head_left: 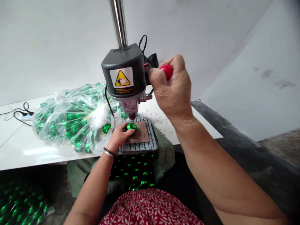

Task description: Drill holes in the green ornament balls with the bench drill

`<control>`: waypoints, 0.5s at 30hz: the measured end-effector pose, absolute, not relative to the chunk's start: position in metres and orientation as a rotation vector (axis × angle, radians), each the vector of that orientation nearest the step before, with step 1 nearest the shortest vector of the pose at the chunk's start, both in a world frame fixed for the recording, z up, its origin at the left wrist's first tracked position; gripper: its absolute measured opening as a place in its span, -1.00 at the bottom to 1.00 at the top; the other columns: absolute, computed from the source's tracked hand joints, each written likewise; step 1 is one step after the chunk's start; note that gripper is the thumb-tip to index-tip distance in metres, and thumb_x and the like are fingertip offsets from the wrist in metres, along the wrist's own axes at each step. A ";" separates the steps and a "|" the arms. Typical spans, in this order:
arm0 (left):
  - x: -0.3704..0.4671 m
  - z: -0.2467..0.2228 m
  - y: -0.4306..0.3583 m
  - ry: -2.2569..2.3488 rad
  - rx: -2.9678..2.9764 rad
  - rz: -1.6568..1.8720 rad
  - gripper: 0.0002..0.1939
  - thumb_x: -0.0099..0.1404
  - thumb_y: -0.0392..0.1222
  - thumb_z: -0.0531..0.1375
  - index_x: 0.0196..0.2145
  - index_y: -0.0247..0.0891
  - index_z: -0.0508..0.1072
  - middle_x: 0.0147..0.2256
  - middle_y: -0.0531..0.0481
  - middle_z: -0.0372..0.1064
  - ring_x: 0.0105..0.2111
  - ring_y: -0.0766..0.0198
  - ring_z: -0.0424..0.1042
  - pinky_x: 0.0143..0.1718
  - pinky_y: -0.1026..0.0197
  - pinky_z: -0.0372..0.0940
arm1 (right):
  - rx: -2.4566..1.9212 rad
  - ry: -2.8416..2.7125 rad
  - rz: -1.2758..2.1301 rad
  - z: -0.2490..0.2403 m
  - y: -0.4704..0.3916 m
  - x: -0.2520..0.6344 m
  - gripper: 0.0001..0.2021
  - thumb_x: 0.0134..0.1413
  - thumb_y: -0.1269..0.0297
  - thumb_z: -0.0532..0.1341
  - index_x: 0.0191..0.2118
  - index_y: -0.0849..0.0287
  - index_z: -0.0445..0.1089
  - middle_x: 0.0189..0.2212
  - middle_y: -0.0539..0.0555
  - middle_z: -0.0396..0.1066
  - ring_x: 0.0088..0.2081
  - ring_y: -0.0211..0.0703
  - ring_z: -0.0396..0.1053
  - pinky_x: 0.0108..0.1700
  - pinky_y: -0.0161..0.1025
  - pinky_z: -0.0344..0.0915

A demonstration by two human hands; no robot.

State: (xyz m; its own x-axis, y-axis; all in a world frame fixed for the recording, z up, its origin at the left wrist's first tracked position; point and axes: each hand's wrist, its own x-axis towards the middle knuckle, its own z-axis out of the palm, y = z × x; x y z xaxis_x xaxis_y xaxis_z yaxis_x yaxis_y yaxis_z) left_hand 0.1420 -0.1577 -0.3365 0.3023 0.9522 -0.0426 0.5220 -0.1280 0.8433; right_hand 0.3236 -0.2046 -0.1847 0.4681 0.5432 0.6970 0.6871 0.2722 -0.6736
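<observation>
My left hand (120, 135) is closed round a shiny green ball (131, 126), holding it on a brown board (142, 135) on the base of a drill press (123, 73). The drill bit (132, 121) points straight down at the top of the ball; whether it touches cannot be made out. Up at the right of the machine head, my right hand (174, 87) grips the red knob (167, 72) of the press lever. Its fingers are wrapped round the knob, partly hiding it.
Clear plastic bags (58, 115) full of green balls lie on the white table (23, 156) at left. A loose green ball (107, 128) sits beside my left hand. Dark shavings dot the table at right. More green balls (138, 175) fill a green sack (164, 153) below the base.
</observation>
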 end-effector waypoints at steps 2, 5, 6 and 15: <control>0.143 -0.337 -0.156 1.297 1.809 0.657 -0.45 0.05 -0.05 0.33 0.02 -0.24 0.53 -0.15 -0.05 0.57 -0.11 0.05 0.48 0.02 0.06 0.31 | -1.408 -1.185 -0.126 -0.184 -0.205 0.323 -0.72 0.23 0.03 0.12 -0.29 0.15 0.11 -0.42 -0.05 0.20 -0.26 -0.37 0.35 -0.21 -0.36 0.36; 0.145 -0.337 -0.157 1.228 1.899 0.598 -0.39 0.02 -0.09 0.36 0.07 -0.22 0.51 -0.20 -0.03 0.57 -0.20 0.08 0.48 -0.05 0.09 0.34 | -1.421 -1.188 -0.123 -0.184 -0.205 0.324 -0.72 0.23 0.04 0.11 -0.30 0.14 0.11 -0.42 -0.04 0.20 -0.26 -0.37 0.34 -0.21 -0.36 0.35; 0.146 -0.337 -0.158 1.216 1.911 0.595 -0.38 0.01 -0.10 0.37 0.07 -0.23 0.51 -0.22 -0.02 0.57 -0.22 0.09 0.48 -0.06 0.10 0.35 | -1.415 -1.188 -0.126 -0.184 -0.205 0.324 -0.72 0.23 0.03 0.11 -0.30 0.14 0.11 -0.42 -0.05 0.20 -0.26 -0.37 0.34 -0.21 -0.36 0.35; 0.149 -0.340 -0.164 1.266 1.850 0.620 -0.33 0.01 -0.10 0.39 0.11 -0.24 0.49 -0.36 0.04 0.53 -0.27 0.12 0.48 -0.12 0.16 0.35 | -1.406 -1.202 -0.100 -0.183 -0.205 0.326 -0.76 0.18 0.08 0.15 -0.31 0.13 0.15 -0.46 -0.06 0.21 -0.33 -0.39 0.27 -0.27 -0.35 0.30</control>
